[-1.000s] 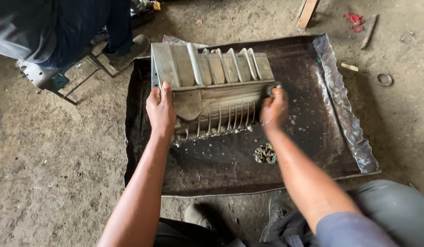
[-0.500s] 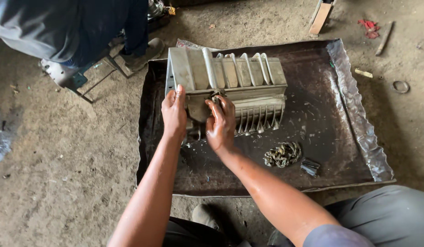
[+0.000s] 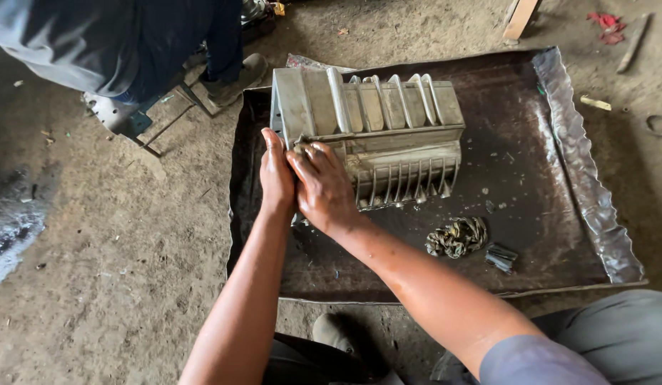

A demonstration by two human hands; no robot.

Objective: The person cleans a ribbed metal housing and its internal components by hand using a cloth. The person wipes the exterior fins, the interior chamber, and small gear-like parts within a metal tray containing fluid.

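Gripping finned metal casting [image 3: 377, 135] w/ both hands, left hand [image 3: 276, 176] beside right hand [image 3: 322, 187].

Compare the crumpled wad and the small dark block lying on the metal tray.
The crumpled wad is the larger of the two, greyish and bunched into irregular folds; the small dark block is almost black with straight edges. The wad lies nearer the finned metal casting; the block lies further right, nearer the tray's front edge. Both rest loose on the metal tray, untouched by either hand.
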